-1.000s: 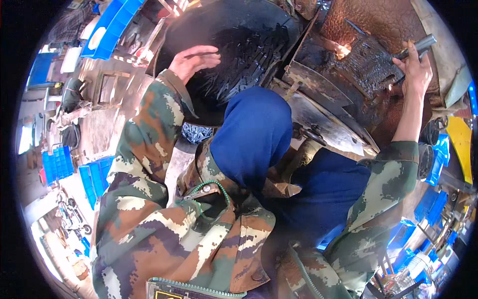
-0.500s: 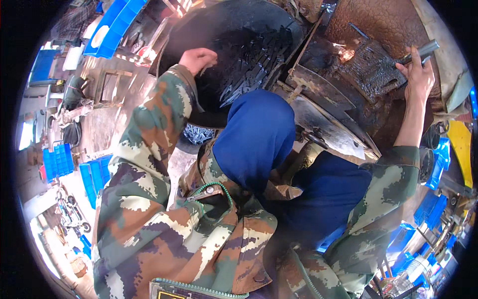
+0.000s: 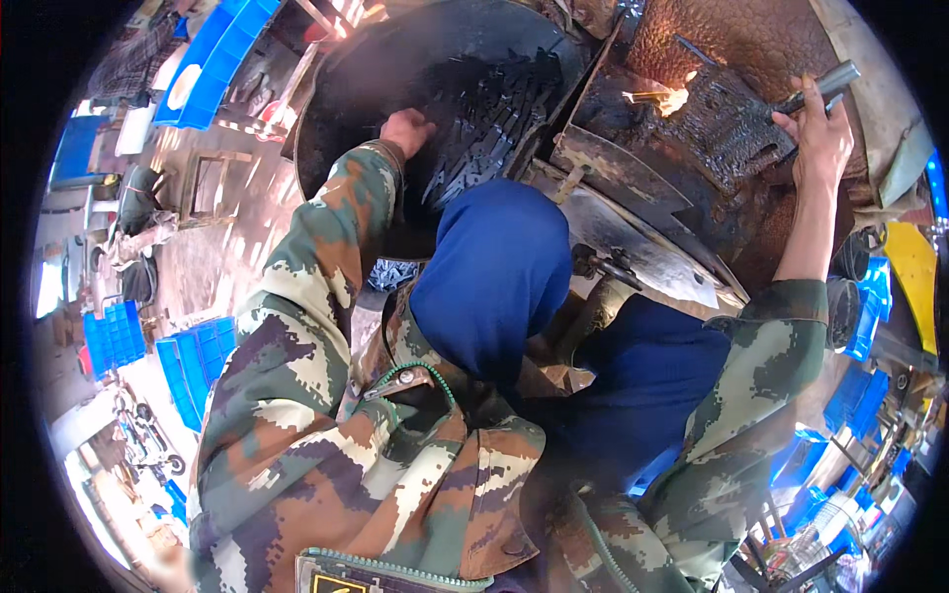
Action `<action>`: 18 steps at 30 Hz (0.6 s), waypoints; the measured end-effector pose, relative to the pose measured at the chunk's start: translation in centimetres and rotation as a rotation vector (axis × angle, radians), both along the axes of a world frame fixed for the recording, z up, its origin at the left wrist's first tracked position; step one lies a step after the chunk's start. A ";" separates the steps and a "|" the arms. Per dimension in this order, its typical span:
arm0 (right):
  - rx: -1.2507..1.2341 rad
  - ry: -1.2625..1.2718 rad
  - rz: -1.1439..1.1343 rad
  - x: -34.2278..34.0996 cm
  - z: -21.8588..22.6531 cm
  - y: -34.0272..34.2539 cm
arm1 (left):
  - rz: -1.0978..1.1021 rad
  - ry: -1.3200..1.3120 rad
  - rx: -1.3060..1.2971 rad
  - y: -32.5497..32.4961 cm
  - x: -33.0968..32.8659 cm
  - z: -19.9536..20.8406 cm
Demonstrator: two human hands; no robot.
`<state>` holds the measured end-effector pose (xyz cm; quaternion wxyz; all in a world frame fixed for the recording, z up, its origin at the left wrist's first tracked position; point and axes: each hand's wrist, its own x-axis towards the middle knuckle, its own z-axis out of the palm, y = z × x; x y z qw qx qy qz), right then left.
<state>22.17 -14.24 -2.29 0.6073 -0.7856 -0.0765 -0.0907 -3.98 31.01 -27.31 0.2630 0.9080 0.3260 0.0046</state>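
The left hand (image 3: 405, 130) lies curled on a heap of thin, dark metal strips (image 3: 484, 109) inside a round, blackened drum (image 3: 336, 89) — whether the fingers pinch any strip cannot be told. The right hand (image 3: 819, 133), arm raised, wraps closed around a smooth grey metal rod (image 3: 819, 87) — its tip at a charred, crusted plate (image 3: 727, 124) over rusty sheet steel.

surface: big round dark pan (image 3: 336, 89) | on it: heap of thin black metal strips (image 3: 484, 109)
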 end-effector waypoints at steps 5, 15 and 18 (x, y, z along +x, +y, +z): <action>-0.010 0.011 0.011 0.5 -0.3 0.5 | -0.016 0.070 0.052 2.8 -0.4 0.3; 0.021 -0.025 0.015 0.5 -0.7 0.1 | 0.130 -0.166 -0.398 0.2 -1.6 5.7; 0.028 -0.039 -0.004 0.3 -0.4 0.0 | 0.009 -0.173 -0.719 -1.1 -1.0 9.7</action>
